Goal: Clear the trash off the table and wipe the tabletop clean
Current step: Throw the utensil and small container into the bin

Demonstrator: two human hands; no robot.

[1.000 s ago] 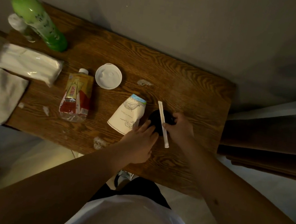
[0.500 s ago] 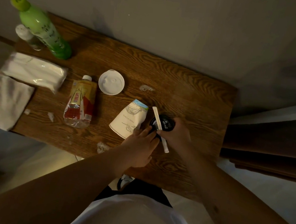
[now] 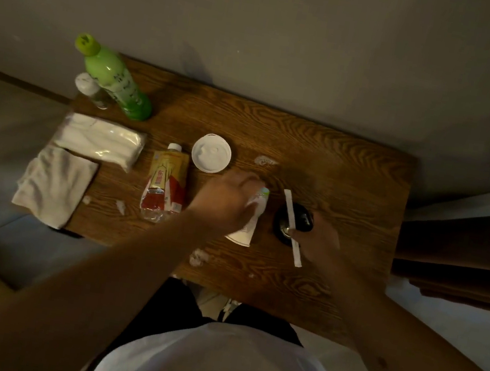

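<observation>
Left fingers: curled down over the crushed paper cup (image 3: 252,218), which lies on its side at the middle of the table (image 3: 322,152); the image is blurred here, but they seem to clamp on the cup's upper end.
Right fingers: closed around a small black round object (image 3: 304,218) at 3 o'clock from the cup, and they pinch a white wrapped straw (image 3: 292,225) across it.
Step in hand: I judge it is gathering the trash, the cup first.
How to do it well: squeeze the cup flat so that it does not slip, lift it straight up, and keep the straw pinched against the black object.
Left hand (image 3: 224,204): palm down, the forearm comes from 7 o'clock.
Right hand (image 3: 318,238): low over the table, the forearm comes from 5 o'clock.
Other trash: white cup lid (image 3: 211,153) at 11 o'clock from the cup, drink pouch (image 3: 165,182) at 9 o'clock, paper bits (image 3: 198,256) near the front edge.
For wiping: white cloth (image 3: 54,184) hangs over the left edge.
</observation>
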